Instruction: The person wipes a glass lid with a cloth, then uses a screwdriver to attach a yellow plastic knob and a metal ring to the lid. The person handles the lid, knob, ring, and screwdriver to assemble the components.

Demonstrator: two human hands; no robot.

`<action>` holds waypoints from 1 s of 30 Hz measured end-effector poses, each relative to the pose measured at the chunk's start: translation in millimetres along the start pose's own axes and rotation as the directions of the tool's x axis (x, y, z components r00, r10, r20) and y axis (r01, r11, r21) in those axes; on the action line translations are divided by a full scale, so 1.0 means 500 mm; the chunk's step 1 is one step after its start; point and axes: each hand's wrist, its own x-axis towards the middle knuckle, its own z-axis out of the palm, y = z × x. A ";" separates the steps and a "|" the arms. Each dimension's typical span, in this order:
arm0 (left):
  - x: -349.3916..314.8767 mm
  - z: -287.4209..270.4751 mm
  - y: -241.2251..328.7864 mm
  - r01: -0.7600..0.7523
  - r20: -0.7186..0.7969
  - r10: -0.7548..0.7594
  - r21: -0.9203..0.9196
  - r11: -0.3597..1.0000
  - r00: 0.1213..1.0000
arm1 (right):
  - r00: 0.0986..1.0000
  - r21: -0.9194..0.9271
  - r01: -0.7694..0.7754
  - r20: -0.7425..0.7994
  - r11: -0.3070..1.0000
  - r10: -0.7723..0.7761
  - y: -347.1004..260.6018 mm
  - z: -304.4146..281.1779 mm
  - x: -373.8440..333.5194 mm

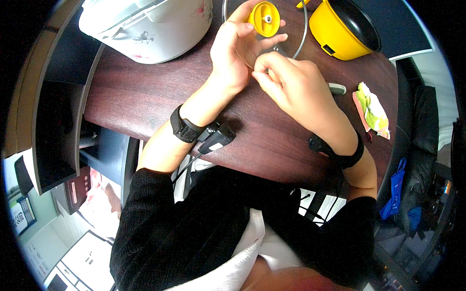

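Observation:
My left hand [230,56] is raised over the far middle of the table, palm up. Between its thumb and fingers it holds a round yellow lid knob [266,30], whose hollow underside with a pale center hole faces me. Beside it, my right hand [291,82] is closed with thumb and index finger pinched together; whatever is in that pinch is too small to make out. Behind both hands runs the curved metal rim of a clear lid [305,36], partly covered by them. A small shiny metal piece [275,48] shows between the hands.
A white rice cooker [160,36] with flower prints stands far left on the dark wood table [145,102]. Far right is a yellow pot [335,36] with a black inside. A crumpled green-and-white packet [373,110] lies near the right edge. Black straps circle both wrists.

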 end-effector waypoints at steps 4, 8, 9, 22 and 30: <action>-0.003 0.028 0.020 0.032 -0.086 -0.026 0.067 0.997 0.996 | 0.999 0.037 -0.044 0.008 0.998 0.043 -0.010 -0.013 -0.014; -0.002 0.001 0.009 -0.006 -0.002 0.006 -0.030 1.000 1.000 | 0.994 0.042 -0.091 -0.061 0.995 0.093 0.000 -0.022 -0.010; -0.002 0.002 0.008 -0.004 -0.003 0.003 -0.024 1.000 1.000 | 0.993 0.031 -0.098 -0.058 0.995 0.100 0.002 -0.020 -0.010; -0.006 0.001 0.004 0.029 0.032 -0.028 -0.022 0.999 0.999 | 0.999 0.016 -0.032 -0.027 0.999 0.032 -0.003 -0.006 -0.005; -0.002 0.003 0.003 0.014 0.008 -0.013 -0.047 0.999 1.000 | 0.997 -0.036 -0.010 -0.079 0.999 0.007 -0.005 -0.007 -0.010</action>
